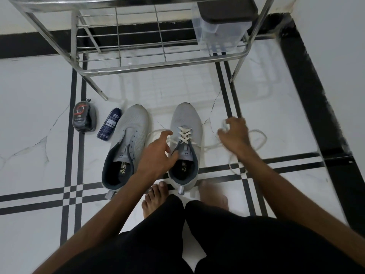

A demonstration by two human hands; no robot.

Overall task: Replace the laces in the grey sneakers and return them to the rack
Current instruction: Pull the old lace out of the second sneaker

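Observation:
Two grey sneakers stand side by side on the floor, toes pointing away from me. The left sneaker [128,143] has no lace in its eyelets. The right sneaker [185,123] has a white lace [184,135] crossed through its lower eyelets, with loose ends trailing to both sides. My left hand [158,153] rests at the right sneaker's tongue and collar, fingers spread. My right hand [234,135] hovers to the right of that sneaker, blurred, curled around a bunch of white lace whose loop [258,139] lies on the floor.
A steel wire shoe rack [138,50] stands just beyond the sneakers, with a clear plastic box [219,34] on its right side. A dark pouch [84,119] and a blue spray can [108,123] lie left of the sneakers. My bare feet [156,198] are behind the heels. A wall stands at right.

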